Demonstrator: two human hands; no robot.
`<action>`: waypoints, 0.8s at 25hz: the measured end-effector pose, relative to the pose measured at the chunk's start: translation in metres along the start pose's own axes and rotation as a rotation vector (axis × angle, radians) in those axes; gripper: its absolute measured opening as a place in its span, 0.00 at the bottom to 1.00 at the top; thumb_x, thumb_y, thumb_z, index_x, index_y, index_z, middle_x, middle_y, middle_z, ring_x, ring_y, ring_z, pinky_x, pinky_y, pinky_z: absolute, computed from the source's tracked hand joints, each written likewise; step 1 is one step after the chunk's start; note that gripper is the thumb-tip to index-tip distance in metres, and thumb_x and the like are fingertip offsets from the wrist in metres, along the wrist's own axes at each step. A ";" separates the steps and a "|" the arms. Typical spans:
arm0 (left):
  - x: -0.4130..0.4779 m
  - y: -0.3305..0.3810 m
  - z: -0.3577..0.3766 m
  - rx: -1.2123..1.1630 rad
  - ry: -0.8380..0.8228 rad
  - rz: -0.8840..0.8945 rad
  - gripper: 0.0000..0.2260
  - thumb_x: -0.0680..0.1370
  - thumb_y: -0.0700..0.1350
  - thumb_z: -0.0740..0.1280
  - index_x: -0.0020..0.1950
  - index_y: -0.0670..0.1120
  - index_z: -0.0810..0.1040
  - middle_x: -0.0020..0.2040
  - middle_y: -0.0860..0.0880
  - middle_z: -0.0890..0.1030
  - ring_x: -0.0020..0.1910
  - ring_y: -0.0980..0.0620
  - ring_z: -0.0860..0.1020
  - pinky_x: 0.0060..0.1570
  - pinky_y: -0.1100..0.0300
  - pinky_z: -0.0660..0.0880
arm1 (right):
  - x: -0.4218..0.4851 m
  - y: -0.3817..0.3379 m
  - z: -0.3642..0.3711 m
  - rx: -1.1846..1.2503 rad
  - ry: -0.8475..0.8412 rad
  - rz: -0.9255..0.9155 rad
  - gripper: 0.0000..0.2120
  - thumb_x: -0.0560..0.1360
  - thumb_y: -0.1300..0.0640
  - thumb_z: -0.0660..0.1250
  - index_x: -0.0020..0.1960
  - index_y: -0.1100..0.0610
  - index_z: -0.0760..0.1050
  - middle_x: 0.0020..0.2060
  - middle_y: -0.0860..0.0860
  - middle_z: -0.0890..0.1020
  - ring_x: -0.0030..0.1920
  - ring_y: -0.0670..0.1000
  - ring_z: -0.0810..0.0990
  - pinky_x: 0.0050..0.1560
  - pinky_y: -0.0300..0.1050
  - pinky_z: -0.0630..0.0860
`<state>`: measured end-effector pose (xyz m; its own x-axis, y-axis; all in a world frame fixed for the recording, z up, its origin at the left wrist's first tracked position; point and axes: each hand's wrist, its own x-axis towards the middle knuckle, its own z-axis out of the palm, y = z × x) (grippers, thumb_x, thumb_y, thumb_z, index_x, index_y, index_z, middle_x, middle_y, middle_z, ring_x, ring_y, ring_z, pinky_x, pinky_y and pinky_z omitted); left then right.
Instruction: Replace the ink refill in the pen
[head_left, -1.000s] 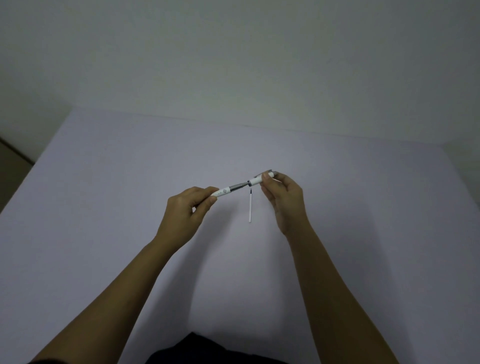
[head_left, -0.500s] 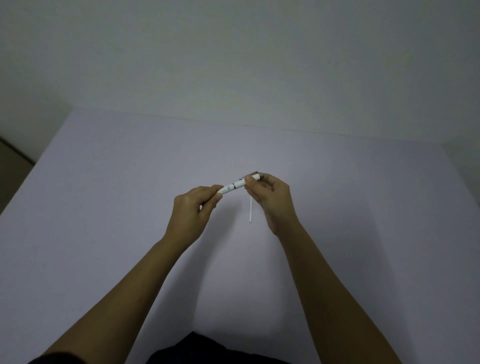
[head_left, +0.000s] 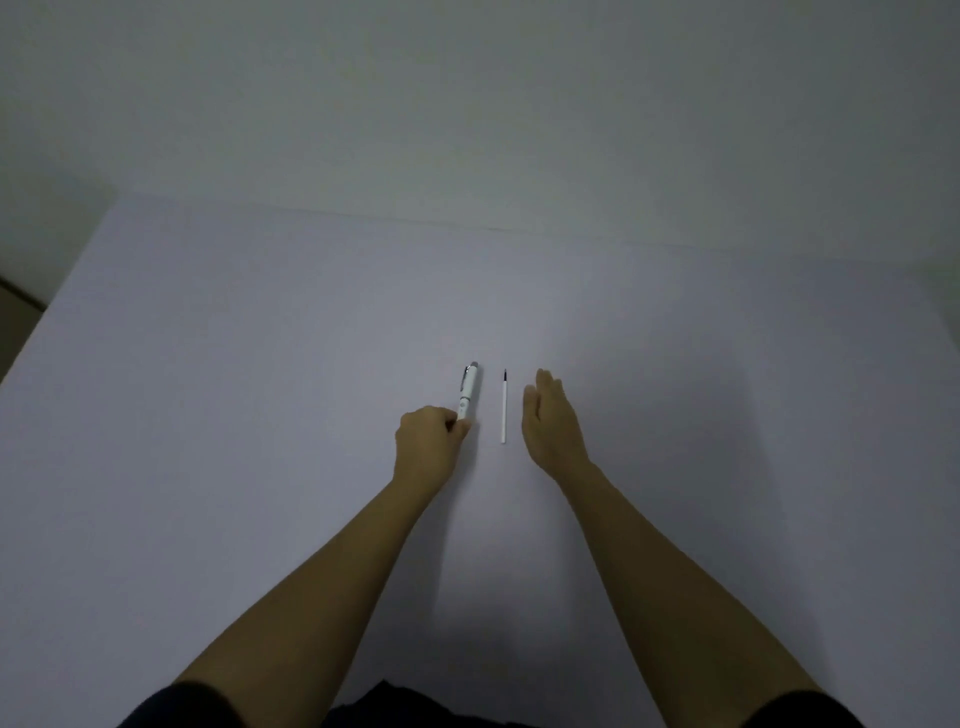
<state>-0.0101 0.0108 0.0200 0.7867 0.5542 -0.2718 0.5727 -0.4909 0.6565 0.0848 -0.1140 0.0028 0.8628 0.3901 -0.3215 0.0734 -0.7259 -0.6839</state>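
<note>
A white pen (head_left: 468, 391) with a silver clip lies on the table (head_left: 260, 364), pointing away from me. My left hand (head_left: 428, 441) pinches its near end between thumb and fingers. Just right of it a thin white ink refill (head_left: 503, 408) with a dark tip lies parallel to the pen, with nothing touching it. My right hand (head_left: 548, 423) hovers right of the refill, fingers extended and holding nothing.
The pale grey table reaches back to a plain wall (head_left: 467, 104). Its left edge (head_left: 47, 312) drops off to a dark floor. My dark clothing (head_left: 405, 706) shows at the bottom.
Both hands held the closed pen in the air before. Now it is down on the table left of the refill, my left hand still on its end, my right hand off it.
</note>
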 end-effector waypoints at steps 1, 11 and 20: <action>0.003 0.000 0.009 0.002 0.009 -0.026 0.16 0.77 0.43 0.64 0.31 0.36 0.74 0.25 0.45 0.71 0.28 0.47 0.69 0.30 0.57 0.65 | 0.002 0.012 0.006 -0.096 -0.052 -0.006 0.24 0.82 0.54 0.46 0.75 0.63 0.50 0.77 0.57 0.53 0.77 0.54 0.49 0.75 0.48 0.46; 0.008 -0.015 0.050 0.086 0.118 0.061 0.12 0.79 0.43 0.60 0.48 0.34 0.77 0.43 0.36 0.79 0.39 0.42 0.77 0.39 0.51 0.76 | 0.002 0.068 0.040 -0.514 0.055 -0.191 0.27 0.80 0.56 0.50 0.76 0.61 0.47 0.77 0.55 0.50 0.77 0.53 0.48 0.75 0.48 0.44; 0.003 -0.007 0.046 0.063 0.142 0.021 0.14 0.79 0.46 0.62 0.46 0.35 0.76 0.42 0.36 0.78 0.39 0.42 0.77 0.40 0.50 0.77 | 0.001 0.066 0.037 -0.510 0.043 -0.203 0.27 0.80 0.55 0.49 0.76 0.60 0.45 0.77 0.55 0.49 0.77 0.52 0.46 0.75 0.46 0.41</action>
<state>-0.0007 -0.0153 -0.0181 0.7610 0.6304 -0.1534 0.5730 -0.5421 0.6146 0.0722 -0.1401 -0.0668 0.8251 0.5350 -0.1816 0.4642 -0.8252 -0.3218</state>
